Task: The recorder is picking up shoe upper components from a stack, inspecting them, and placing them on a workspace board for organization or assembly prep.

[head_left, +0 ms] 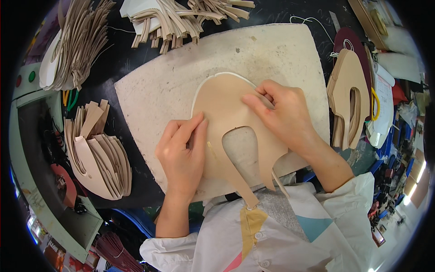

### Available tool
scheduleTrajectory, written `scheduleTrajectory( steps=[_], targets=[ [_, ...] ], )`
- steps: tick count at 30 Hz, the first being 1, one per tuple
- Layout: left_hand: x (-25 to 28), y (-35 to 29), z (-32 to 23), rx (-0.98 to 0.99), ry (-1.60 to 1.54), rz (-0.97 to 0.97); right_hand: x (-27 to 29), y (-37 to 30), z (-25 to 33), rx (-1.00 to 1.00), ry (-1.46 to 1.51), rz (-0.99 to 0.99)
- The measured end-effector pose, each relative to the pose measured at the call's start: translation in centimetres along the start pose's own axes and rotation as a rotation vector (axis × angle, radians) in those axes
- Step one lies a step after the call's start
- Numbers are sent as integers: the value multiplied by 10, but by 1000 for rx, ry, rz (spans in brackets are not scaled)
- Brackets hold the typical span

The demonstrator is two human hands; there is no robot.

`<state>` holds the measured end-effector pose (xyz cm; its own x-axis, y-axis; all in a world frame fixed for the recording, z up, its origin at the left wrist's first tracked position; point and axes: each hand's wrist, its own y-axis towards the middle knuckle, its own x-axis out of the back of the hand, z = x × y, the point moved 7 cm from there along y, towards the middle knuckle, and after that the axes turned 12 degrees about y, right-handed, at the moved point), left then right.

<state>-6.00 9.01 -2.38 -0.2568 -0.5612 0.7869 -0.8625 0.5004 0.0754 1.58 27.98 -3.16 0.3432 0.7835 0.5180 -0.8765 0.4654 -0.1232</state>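
A beige shoe-upper piece, which looks like leather, lies over the pale worn board in front of me. It has a rounded far end and a U-shaped cutout, with two legs pointing toward my body. A thin white strip follows its curved far edge. My left hand pinches the piece at its left edge, thumb and fingertips together. At the upper right edge, my right hand grips it between thumb and curled fingers. Some of the right fingertips are hidden behind the hand.
Bundled beige pieces lie at the far left and top. A leather stack stands left of the board. To the right are tied beige cutouts, a dark red piece and a yellow handle. Loose white thread trails behind.
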Motion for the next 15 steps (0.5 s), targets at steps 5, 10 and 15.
scheduleTrajectory(
  steps=[5, 10, 15],
  targets=[
    [5, 14, -40, -361, 391, 136, 1, 15, 5, 123, -116, 66],
    [-17, 13, -53, -635, 409, 290, 6, 14, 16, 417, 173, 125],
    [-22, 7, -51, -664, 519, 275, 26, -28, -37, -519, 624, 303]
  ],
)
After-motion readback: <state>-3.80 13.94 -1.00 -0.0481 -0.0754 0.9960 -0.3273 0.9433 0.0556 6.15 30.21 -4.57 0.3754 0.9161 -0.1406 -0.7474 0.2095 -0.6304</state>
